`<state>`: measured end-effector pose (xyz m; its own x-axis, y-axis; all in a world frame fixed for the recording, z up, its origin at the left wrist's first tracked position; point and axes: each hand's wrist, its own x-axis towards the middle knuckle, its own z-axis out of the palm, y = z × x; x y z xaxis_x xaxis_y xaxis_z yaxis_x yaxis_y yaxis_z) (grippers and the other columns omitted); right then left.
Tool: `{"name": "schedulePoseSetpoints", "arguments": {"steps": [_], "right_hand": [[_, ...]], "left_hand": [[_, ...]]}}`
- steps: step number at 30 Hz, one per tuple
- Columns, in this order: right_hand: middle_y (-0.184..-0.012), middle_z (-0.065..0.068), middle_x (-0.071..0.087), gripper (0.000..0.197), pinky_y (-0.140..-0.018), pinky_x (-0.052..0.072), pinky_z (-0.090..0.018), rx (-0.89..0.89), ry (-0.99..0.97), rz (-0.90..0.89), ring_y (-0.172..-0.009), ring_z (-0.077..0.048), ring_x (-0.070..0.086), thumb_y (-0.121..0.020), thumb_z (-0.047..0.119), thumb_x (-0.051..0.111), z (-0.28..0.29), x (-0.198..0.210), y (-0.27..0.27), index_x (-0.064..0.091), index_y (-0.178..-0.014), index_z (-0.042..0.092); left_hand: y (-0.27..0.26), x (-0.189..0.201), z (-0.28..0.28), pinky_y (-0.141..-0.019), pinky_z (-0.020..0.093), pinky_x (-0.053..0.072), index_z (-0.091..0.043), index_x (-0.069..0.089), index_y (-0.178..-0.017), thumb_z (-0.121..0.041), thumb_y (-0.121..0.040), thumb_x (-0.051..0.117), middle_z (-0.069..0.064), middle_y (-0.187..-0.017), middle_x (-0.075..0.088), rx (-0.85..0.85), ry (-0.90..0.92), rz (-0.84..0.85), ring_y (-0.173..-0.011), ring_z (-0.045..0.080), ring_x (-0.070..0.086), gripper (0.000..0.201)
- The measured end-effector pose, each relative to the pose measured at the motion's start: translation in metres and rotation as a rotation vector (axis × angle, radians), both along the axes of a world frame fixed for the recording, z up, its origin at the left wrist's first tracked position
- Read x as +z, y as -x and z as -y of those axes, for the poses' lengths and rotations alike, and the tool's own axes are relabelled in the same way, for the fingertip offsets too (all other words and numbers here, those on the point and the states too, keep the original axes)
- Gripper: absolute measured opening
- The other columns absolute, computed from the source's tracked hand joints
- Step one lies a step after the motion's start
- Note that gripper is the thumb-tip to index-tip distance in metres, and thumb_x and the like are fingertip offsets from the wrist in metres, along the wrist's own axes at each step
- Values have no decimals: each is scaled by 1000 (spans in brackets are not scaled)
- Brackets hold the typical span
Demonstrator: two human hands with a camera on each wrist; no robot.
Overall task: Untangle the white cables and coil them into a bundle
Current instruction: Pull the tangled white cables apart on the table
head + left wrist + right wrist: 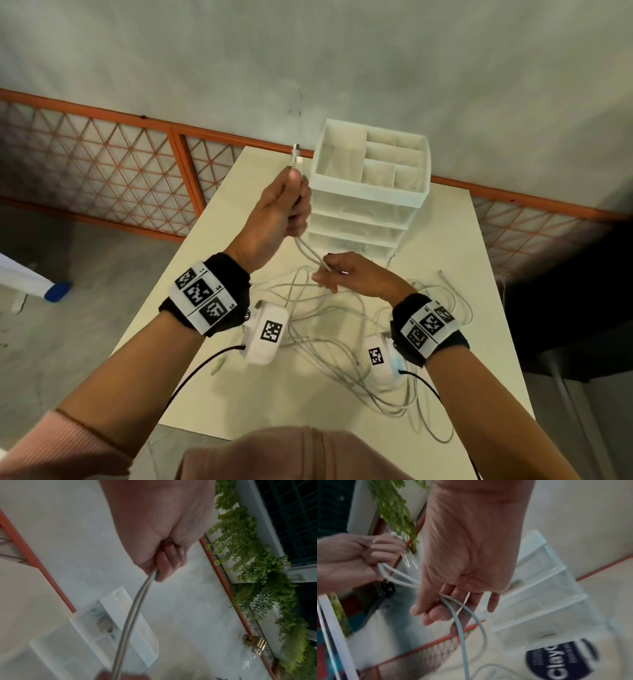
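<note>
Several white cables (318, 329) lie tangled on the cream table (445, 240). My left hand (291, 205) is raised beside the drawer unit and grips two strands in a fist, their connector ends (296, 156) sticking up above the thumb. In the left wrist view the fist (163, 563) clamps the paired strands (130, 615), which run down and away. Lower and to the right, my right hand (329, 274) holds the same two strands. In the right wrist view they pass between its thumb and fingers (445, 607) and drop as two grey-white cables (460, 628) toward the tangle.
A white drawer organizer (363, 193) with open top compartments stands at the table's back, just right of my left hand. One loose cable end (443, 274) lies at the right side. An orange lattice fence (102, 164) runs behind the table. Potted greenery (248, 561) lines the wall.
</note>
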<state>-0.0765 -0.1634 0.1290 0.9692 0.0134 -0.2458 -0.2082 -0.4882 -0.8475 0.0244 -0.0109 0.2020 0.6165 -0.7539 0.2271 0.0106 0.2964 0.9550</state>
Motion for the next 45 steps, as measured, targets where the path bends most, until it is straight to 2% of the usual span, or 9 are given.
{"name": "schedulePoseSetpoints", "arguments": {"steps": [4, 10, 15, 21, 30, 35, 38, 41, 45], "right_hand": [[-72, -6, 61, 22, -70, 42, -10, -69, 81, -66, -61, 3, 56, -90, 21, 62, 35, -16, 24, 63, -87, 0], [-61, 5, 61, 14, -62, 42, -14, -88, -1, 124, -56, -3, 55, -89, 16, 63, 27, 34, 22, 63, -78, 8], [-61, -6, 56, 22, -55, 41, -19, -107, -82, 261, -50, -12, 45, -89, 22, 62, 17, 79, 25, 63, -84, 1], [-56, 3, 51, 32, -64, 40, -22, -127, 35, 30, -55, -10, 51, -96, 31, 51, 37, 26, 49, 56, -70, 12], [-52, 13, 42, 45, -60, 46, -25, -439, -3, 262, -48, -3, 39, -95, 44, 45, 67, 54, 69, 66, -85, 5], [-52, 18, 56, 38, -59, 35, -27, -316, 367, 181, -50, -9, 44, -96, 37, 47, 56, 82, 52, 66, -68, 21], [-61, 21, 61, 36, -66, 39, -22, -147, 351, 106, -61, -7, 51, -97, 38, 45, 29, 81, 39, 66, -70, 28], [-51, 16, 51, 39, -58, 35, -12, -143, 260, 135, -50, 2, 44, -98, 41, 40, 16, 84, 30, 62, -68, 29], [-72, -6, 62, 27, -62, 42, -18, -149, 198, 133, -63, -6, 53, -88, 36, 61, 41, 67, 30, 66, -83, 10]], "left_hand": [[-12, 1, -19, -41, 19, 20, -20, 37, -72, -41, -98, 36, -11, -56, 26, 161, -28, 17, -47, 8, 17, 33], [9, -39, -11, -47, 21, 23, -11, 66, -89, -35, -71, 80, -8, -44, 31, -38, -576, 586, -43, 7, 27, 33], [10, -29, 3, -50, 20, 31, -17, 64, -68, -19, -89, 62, 11, -58, 47, 52, -417, 472, -51, 11, 37, 21], [-13, 0, -10, -51, 11, 30, -18, 54, -70, -16, -97, 48, -17, -54, 51, 407, -140, 374, -49, -1, 39, 28], [-37, -81, -31, -55, 27, 37, -9, 69, -88, -32, -74, 78, 2, -57, 50, 429, -887, 339, -54, 16, 50, 28], [0, -53, -16, -47, 13, 24, -19, 62, -109, -25, -67, 83, -10, -53, 29, 284, -508, 314, -42, 5, 30, 47], [23, -33, 1, -51, 3, 31, -16, 58, -118, -12, -68, 82, -20, -55, 47, 55, -413, 366, -45, -5, 42, 55], [30, -35, 15, -55, 10, 33, -16, 67, -92, -20, -81, 72, -18, -52, 56, -50, -449, 492, -48, -3, 44, 13], [5, -41, 8, -50, 12, 31, -14, 62, -78, -19, -92, 58, -8, -55, 49, 148, -441, 611, -47, 0, 43, 15]]}}
